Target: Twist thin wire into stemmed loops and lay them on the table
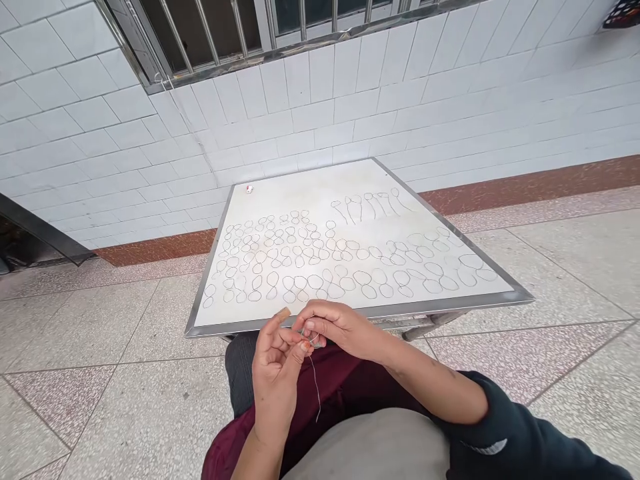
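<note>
My left hand (278,367) and my right hand (336,327) meet above my lap, just off the near edge of the table. Both pinch a small piece of thin wire or thread, partly hidden by the fingers. From under the left fingertips a loose tail of pale thread (317,393) hangs down. A tan wrap (284,312) covers the tip of my left index finger. On the white table (295,187) in front lie many thin wire loops (270,257), several of them in figure-eight shapes.
Longer looped wires (375,205) with straight tails lie toward the back right of the table. A small red and white item (249,189) rests near its far left corner. Behind stands a white tiled wall (310,127) with a barred window (240,30).
</note>
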Motion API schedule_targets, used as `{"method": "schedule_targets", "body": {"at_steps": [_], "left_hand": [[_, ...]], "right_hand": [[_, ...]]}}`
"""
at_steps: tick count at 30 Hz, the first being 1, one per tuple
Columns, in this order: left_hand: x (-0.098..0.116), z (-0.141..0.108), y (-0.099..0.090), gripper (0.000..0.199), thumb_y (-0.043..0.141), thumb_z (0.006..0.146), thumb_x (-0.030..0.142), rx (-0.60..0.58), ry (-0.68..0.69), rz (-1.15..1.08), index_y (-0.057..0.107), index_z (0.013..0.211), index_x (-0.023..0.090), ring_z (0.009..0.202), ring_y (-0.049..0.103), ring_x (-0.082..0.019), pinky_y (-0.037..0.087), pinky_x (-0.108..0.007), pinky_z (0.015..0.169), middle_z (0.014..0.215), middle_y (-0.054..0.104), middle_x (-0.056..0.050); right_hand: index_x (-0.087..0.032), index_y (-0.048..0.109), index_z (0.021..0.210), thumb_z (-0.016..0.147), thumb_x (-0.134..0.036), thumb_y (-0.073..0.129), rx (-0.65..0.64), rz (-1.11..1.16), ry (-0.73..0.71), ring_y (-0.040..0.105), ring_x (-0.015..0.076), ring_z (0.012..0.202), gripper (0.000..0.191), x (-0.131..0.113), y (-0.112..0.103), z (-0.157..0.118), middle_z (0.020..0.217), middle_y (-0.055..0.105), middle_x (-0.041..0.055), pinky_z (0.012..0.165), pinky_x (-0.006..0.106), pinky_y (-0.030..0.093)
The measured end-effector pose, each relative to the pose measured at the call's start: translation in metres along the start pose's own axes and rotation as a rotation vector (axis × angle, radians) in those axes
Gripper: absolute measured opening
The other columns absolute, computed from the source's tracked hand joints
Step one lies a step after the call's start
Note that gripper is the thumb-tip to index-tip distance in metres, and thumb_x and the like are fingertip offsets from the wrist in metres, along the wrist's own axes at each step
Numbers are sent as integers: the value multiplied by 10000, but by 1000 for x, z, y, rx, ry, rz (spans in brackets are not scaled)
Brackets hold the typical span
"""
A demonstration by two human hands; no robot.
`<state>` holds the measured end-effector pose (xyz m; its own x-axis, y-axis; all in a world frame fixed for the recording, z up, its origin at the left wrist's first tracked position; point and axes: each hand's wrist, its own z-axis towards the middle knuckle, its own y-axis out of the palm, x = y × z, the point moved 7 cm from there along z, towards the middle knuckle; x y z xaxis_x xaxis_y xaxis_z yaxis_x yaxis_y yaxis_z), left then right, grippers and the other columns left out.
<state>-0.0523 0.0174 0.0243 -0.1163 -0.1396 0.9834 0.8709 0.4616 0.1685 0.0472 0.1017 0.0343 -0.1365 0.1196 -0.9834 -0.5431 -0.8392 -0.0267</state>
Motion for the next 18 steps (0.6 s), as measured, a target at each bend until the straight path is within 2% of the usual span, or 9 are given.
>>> {"method": "schedule_targets", "body": {"at_steps": [4, 8, 12, 18], "left_hand": [[0, 0, 5, 456, 691, 805, 236, -89, -17, 13, 553, 1239, 247, 690, 617, -117, 506, -289, 786, 742, 627, 40], [-3, 3, 8, 477, 684, 806, 237, -156, -48, 44, 544, 1261, 255, 676, 607, -122, 496, -298, 791, 701, 631, 45], [-6, 7, 6, 491, 687, 797, 223, -141, -67, 77, 541, 1264, 272, 699, 621, -124, 504, -300, 811, 699, 625, 53], [-7, 7, 2, 469, 715, 773, 224, -33, -102, 58, 581, 1221, 265, 720, 649, -127, 522, -293, 811, 715, 628, 52]], "right_hand": [[-196, 656, 943, 914, -342, 565, 69, 66, 44, 517, 101, 660, 174, 8, -2, 3, 765, 568, -11, 623, 238, 449], [-187, 644, 859, 871, -333, 621, 90, 194, 61, 478, 89, 590, 149, 15, 0, 6, 647, 513, -43, 560, 221, 405], [-193, 655, 833, 860, -332, 629, 135, 233, 46, 465, 83, 557, 143, 17, 2, 8, 655, 511, -41, 511, 215, 369], [-224, 710, 836, 870, -335, 604, 201, 67, -8, 495, 101, 627, 157, 6, 1, 13, 795, 541, 1, 522, 226, 394]]}}
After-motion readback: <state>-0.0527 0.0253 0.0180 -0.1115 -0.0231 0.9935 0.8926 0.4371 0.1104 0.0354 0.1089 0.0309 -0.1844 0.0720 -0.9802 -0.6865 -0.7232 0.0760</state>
